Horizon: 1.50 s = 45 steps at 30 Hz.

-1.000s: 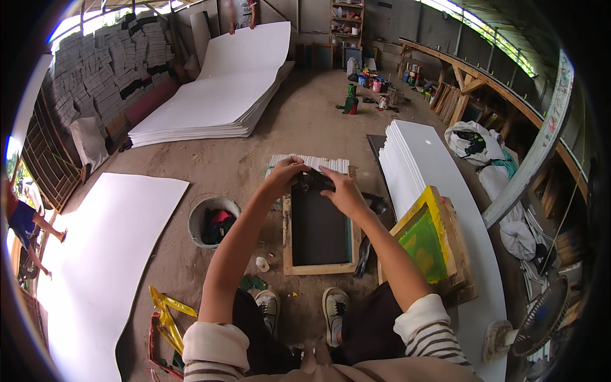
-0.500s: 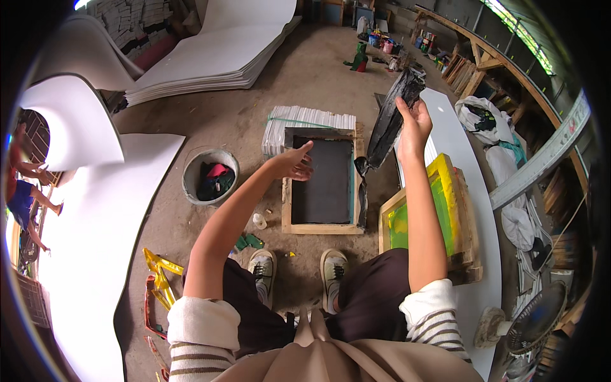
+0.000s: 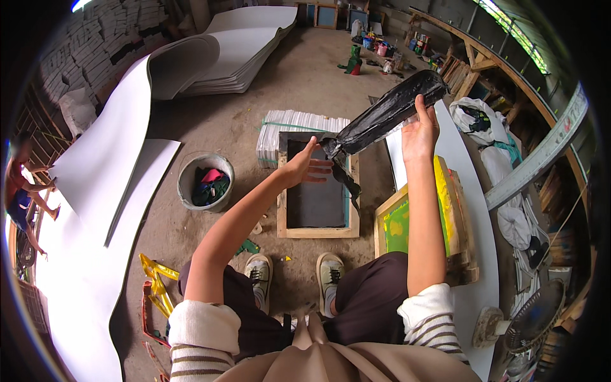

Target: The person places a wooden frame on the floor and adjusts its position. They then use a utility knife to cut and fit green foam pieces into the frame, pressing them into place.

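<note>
A wooden screen frame (image 3: 317, 233) with dark mesh lies on the floor between my feet and a stack of white sheets. My right hand (image 3: 421, 135) is raised at the right, closed on a long, creased strip of black tape (image 3: 388, 111). The strip slants down from there to the frame's top edge. Its narrow, twisted end hangs over the frame's right side. My left hand (image 3: 304, 167) is over the upper left of the frame, thumb up and fingers spread, holding nothing. Its fingertips are close to the tape's lower end; whether they touch cannot be made out.
Left of the frame stands a grey bucket (image 3: 205, 183) with cloths inside. At the right another frame (image 3: 414, 223), green and yellow, leans over a white sheet. The tied white stack (image 3: 299, 124) lies just behind. Large white sheets (image 3: 95, 223) and another person (image 3: 27, 184) are at the left.
The tape strip has swung from steep to slanting, with its upper end farther right. My left hand has spread its fingers near the strip's lower end. At the left, a big white sheet has shifted.
</note>
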Tool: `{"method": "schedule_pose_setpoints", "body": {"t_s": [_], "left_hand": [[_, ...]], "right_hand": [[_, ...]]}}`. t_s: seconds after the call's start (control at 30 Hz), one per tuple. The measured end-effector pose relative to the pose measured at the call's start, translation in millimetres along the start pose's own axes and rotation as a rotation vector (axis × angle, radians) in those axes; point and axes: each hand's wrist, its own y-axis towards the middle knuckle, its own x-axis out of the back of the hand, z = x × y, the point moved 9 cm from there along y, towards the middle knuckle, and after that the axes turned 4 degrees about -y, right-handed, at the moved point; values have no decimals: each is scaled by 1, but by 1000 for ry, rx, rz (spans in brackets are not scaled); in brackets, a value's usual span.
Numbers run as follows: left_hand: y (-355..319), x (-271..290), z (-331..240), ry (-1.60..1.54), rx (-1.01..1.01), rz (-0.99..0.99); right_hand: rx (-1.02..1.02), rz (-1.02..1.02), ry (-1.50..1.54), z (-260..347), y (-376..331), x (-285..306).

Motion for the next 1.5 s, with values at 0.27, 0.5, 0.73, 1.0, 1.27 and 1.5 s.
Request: {"method": "schedule_pose_setpoints", "body": {"t_s": [0.27, 0.5, 0.73, 1.0, 1.27, 1.5], "left_hand": [[-10, 4, -33, -168, -135, 32], [-66, 39, -106, 10, -330, -80], [-197, 131, -111, 361, -451, -448], [-362, 186, -19, 948, -192, -1063], [-422, 230, 75, 1064, -216, -1573], [-398, 283, 171, 1199, 107, -1395]], "right_hand": [[-204, 6, 57, -39, 6, 13], [-537, 73, 7, -150, 5, 10], [-821, 182, 110, -290, -106, -118], [-1180, 510, 290, -380, -317, -249], [-1160, 1170, -297, -399, -437, -232], [-625, 1781, -1114, -471, -400, -135]]}}
